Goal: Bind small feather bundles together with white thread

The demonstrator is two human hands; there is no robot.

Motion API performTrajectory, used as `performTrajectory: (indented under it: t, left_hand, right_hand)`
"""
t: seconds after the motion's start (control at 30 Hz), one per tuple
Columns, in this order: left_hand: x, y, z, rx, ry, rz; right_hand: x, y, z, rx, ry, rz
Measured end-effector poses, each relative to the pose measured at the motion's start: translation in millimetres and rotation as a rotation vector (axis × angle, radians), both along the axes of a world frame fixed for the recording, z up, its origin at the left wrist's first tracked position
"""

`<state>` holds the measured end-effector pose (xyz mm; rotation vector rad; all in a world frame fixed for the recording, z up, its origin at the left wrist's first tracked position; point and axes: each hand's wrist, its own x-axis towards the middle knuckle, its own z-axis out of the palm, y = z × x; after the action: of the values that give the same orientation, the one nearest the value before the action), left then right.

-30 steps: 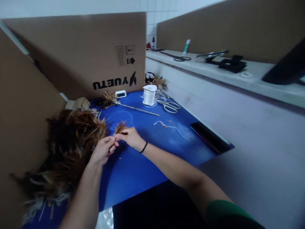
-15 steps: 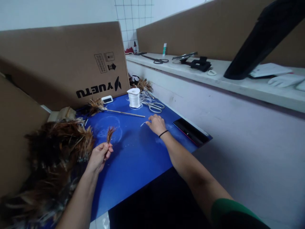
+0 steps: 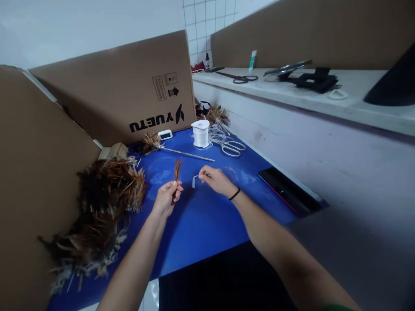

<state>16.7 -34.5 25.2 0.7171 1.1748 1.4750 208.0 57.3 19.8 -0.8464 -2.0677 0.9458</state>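
My left hand (image 3: 167, 198) is closed on a small bunch of brown feathers (image 3: 177, 168), which stands upright above the thumb and finger. In a pinch, my right hand (image 3: 215, 179) holds a short strip of white, ribbon-like material (image 3: 193, 182) that hangs down over the blue tabletop (image 3: 201, 224). The two hands are apart, with the strip between them. Beyond them lies a stick with feathers at one end (image 3: 188, 153). A white spool (image 3: 200, 134) stands behind the stick, and scissors (image 3: 232, 148) lie to its right.
Heaps of brown feathers (image 3: 110, 185) lie along the left side, beside cardboard walls (image 3: 129, 86). A phone (image 3: 288, 190) rests by the right edge. On the ledge (image 3: 353, 108) are black scissors (image 3: 240, 78), a glue stick (image 3: 253, 60) and a black strap-like item (image 3: 316, 81).
My right hand has picked the white strip up off the table and brought it nearer my left hand. The feather bunch stays in my left hand. The view has turned left.
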Motion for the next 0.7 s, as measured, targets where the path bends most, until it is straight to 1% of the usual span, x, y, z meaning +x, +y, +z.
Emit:
performTrajectory:
  t: [0.07, 0.17, 0.33, 0.5, 0.6, 0.7]
  left_hand:
    - [7, 5, -3.6, -0.007, -0.035, -0.004]
    - [13, 8, -8.5, -0.046, -0.072, -0.022]
    - [9, 4, -12.5, -0.114, -0.169, -0.064]
    - [6, 2, -13.6, -0.173, -0.245, -0.131]
    - [7, 1, -12.0, -0.2, -0.236, -0.171]
    - [7, 0, -11.3, -0.152, -0.139, -0.173]
  right_hand:
    - [-5, -8, 3.0, 0.068, -0.018, 0.057]
    - [-9, -15, 9.7, 0.229, -0.085, 0.055]
    - [-16, -17, 20.4, 0.449, -0.268, 0.047]
    - [-24, -17, 19.6, 0.583, -0.37, 0.095]
    - [-24, -18, 17.6, 0.658, -0.428, 0.094]
    - [-21, -21, 21.5, 0.774, -0.551, 0.093]
